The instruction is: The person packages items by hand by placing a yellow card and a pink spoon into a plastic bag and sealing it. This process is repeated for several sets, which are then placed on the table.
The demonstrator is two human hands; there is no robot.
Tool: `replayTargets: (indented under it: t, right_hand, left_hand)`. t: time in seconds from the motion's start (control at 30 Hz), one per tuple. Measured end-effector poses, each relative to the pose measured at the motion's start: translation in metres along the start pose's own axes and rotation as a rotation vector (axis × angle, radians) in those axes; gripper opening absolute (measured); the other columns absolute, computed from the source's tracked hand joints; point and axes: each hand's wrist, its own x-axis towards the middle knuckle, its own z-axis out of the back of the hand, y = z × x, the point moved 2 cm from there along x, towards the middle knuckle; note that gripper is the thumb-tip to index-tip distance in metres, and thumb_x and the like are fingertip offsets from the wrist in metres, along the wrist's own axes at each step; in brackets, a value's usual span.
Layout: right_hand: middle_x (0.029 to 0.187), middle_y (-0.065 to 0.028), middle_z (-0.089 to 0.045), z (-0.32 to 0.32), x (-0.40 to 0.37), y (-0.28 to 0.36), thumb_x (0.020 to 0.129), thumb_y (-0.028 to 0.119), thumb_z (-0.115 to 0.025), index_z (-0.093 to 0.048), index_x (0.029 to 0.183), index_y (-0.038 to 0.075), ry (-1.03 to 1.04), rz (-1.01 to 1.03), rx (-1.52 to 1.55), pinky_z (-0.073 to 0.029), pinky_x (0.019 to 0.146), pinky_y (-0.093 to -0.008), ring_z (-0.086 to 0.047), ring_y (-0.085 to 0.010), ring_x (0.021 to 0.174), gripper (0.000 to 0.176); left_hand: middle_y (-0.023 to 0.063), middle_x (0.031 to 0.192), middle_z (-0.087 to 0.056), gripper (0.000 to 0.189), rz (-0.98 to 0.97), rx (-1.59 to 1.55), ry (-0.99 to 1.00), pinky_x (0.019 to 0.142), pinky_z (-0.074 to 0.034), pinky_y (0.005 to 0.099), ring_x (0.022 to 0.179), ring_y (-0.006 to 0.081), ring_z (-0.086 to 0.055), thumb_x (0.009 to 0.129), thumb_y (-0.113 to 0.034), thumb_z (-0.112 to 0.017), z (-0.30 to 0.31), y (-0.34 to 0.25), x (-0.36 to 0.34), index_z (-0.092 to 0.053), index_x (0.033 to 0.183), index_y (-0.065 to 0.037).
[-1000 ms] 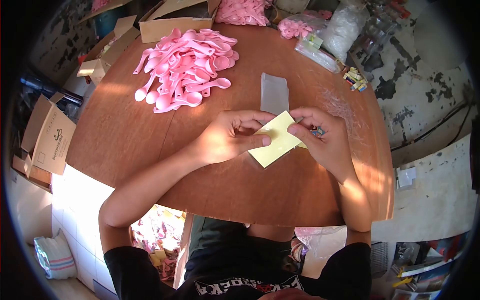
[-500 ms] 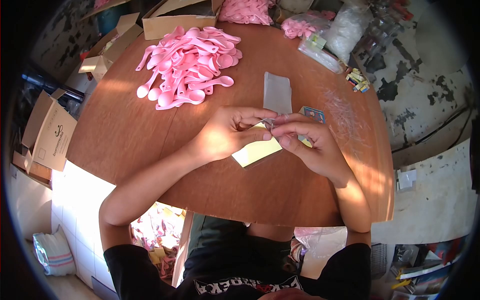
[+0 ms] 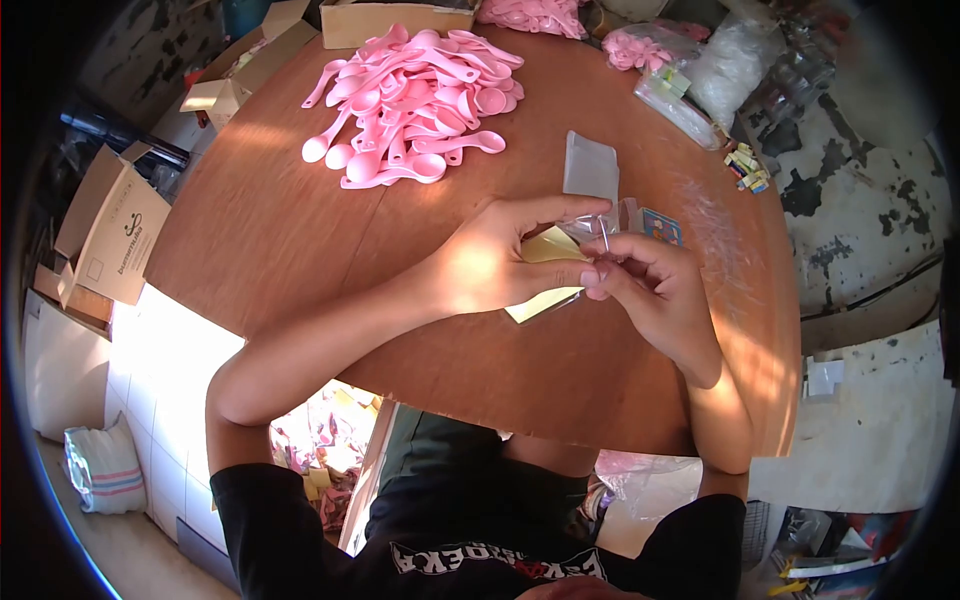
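Both hands meet over the table around a clear plastic bag (image 3: 585, 228) with a yellow card (image 3: 550, 300) at it. My left hand (image 3: 500, 250) holds the bag's near edge, its thumb below and its index finger stretched over the top. The thumb tip of the left hand touches the fingertips of my right hand (image 3: 660, 295). Those right fingers are pinched together at a thin, shiny strip of clear plastic (image 3: 604, 232) standing up from the bag. Just beyond the hands lies a stack of clear sleeves (image 3: 590, 165). Beside the right fingers is a blue printed card (image 3: 661, 226).
A heap of pink spoons (image 3: 420, 105) covers the back left of the brown table (image 3: 300, 255). Thin clear strips (image 3: 715, 235) are scattered at the right, near small yellow packets (image 3: 747, 168). Bulging plastic bags (image 3: 735, 65) and a cardboard box (image 3: 395, 22) stand along the far edge.
The left index finger has straightened out and away from the thumb, while the right fingers have drawn together at the strip. The whole view has shifted, with the table's things lying farther right.
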Motion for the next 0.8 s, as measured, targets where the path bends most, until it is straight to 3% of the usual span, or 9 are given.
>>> replayTargets:
  t: [0.07, 0.17, 0.33, 0.4, 0.47, 0.53, 0.63, 0.77, 0.8]
  right_hand:
    - [0.099, -0.0117, -0.067, -0.004, 0.000, 0.005, 0.091, -0.003, -0.059, -0.063, 0.112, -0.005, -0.030, 0.052, -0.036, -0.055, 0.076, -0.0250, -0.066, -0.0133, 0.088, 0.021]
    - [0.096, -0.0092, -0.066, -0.006, 0.001, 0.001, 0.091, -0.003, -0.058, -0.063, 0.112, -0.004, -0.036, -0.025, 0.051, -0.055, 0.076, -0.0254, -0.065, -0.0127, 0.087, 0.021]
    - [0.088, -0.0029, -0.062, -0.001, 0.002, 0.004, 0.091, -0.001, -0.056, -0.063, 0.114, -0.002, 0.194, 0.053, -0.271, -0.049, 0.068, -0.0223, -0.060, -0.0069, 0.081, 0.023]
    - [0.088, -0.0031, -0.063, 0.010, 0.012, 0.011, 0.091, 0.000, -0.056, -0.061, 0.117, 0.001, 0.188, -0.051, -0.125, -0.045, 0.065, -0.0212, -0.056, -0.0052, 0.077, 0.026]
    - [0.088, -0.0025, -0.064, 0.014, 0.031, 0.019, 0.091, 0.001, -0.057, -0.060, 0.116, 0.002, 0.068, -0.059, -0.019, -0.045, 0.066, -0.0219, -0.056, -0.0048, 0.077, 0.026]
    - [0.087, -0.0040, -0.066, 0.030, 0.060, 0.012, 0.089, 0.006, -0.062, -0.063, 0.109, 0.003, -0.260, 0.089, -0.214, -0.048, 0.070, -0.0245, -0.060, -0.0093, 0.079, 0.020]
    - [0.092, -0.0015, -0.066, 0.019, 0.107, 0.008, 0.092, 0.011, -0.060, -0.063, 0.104, 0.004, -0.205, 0.259, -0.432, -0.047, 0.074, -0.0237, -0.060, -0.0089, 0.084, 0.015]
    - [0.091, -0.0115, -0.069, -0.023, 0.163, -0.024, 0.083, 0.012, -0.068, -0.065, 0.100, 0.004, 0.100, 0.465, -0.619, -0.051, 0.077, -0.0373, -0.066, -0.0266, 0.084, 0.019]
    - [0.090, -0.0167, -0.067, -0.035, 0.169, -0.030, 0.079, 0.013, -0.070, -0.063, 0.092, 0.000, 0.075, 0.488, -0.644, -0.051, 0.077, -0.0415, -0.065, -0.0338, 0.086, 0.019]
  left_hand:
    - [0.0110, 0.107, -0.068, 0.056, -0.007, -0.001, -0.013, 0.084, -0.053, 0.0286, 0.097, 0.0143, -0.064, 0.085, -0.007, -0.073, 0.000, 0.005, 0.000, -0.051, 0.135, 0.001]
    - [0.0115, 0.105, -0.069, 0.054, -0.039, 0.086, 0.034, 0.082, -0.053, 0.0289, 0.094, 0.0136, -0.065, 0.085, -0.006, -0.072, 0.001, 0.009, 0.000, -0.051, 0.134, 0.001]
    - [0.0132, 0.100, -0.070, 0.048, -0.090, 0.048, 0.081, 0.078, -0.054, 0.0283, 0.087, 0.0130, -0.066, 0.088, -0.004, -0.068, -0.003, 0.015, -0.003, -0.052, 0.133, 0.002]
    - [0.0125, 0.102, -0.070, 0.049, -0.130, 0.076, 0.073, 0.079, -0.053, 0.0275, 0.089, 0.0126, -0.065, 0.089, -0.002, -0.066, -0.003, 0.023, -0.002, -0.049, 0.135, 0.002]
    - [0.0123, 0.107, -0.070, 0.053, 0.055, -0.172, 0.049, 0.080, -0.052, 0.0267, 0.092, 0.0121, -0.064, 0.089, -0.001, -0.066, -0.004, 0.028, 0.002, -0.045, 0.139, 0.001]
    - [0.0113, 0.110, -0.069, 0.058, 0.137, -0.129, 0.088, 0.082, -0.051, 0.0262, 0.096, 0.0115, -0.063, 0.089, -0.001, -0.066, 0.000, 0.039, 0.001, -0.042, 0.141, 0.000]
    - [0.0064, 0.110, -0.068, 0.058, 0.227, -0.193, 0.306, 0.087, -0.049, 0.0281, 0.096, 0.0120, -0.062, 0.087, -0.002, -0.069, 0.000, 0.039, 0.000, -0.044, 0.139, -0.001]
    - [0.0045, 0.115, -0.062, 0.057, 0.121, -0.277, 0.397, 0.090, -0.047, 0.0279, 0.102, 0.0114, -0.060, 0.085, -0.002, -0.072, -0.012, 0.042, -0.005, -0.048, 0.136, -0.003]
    - [0.0045, 0.115, -0.062, 0.057, 0.122, -0.270, 0.407, 0.090, -0.047, 0.0279, 0.102, 0.0114, -0.060, 0.085, -0.002, -0.072, -0.012, 0.039, -0.005, -0.048, 0.136, -0.003]
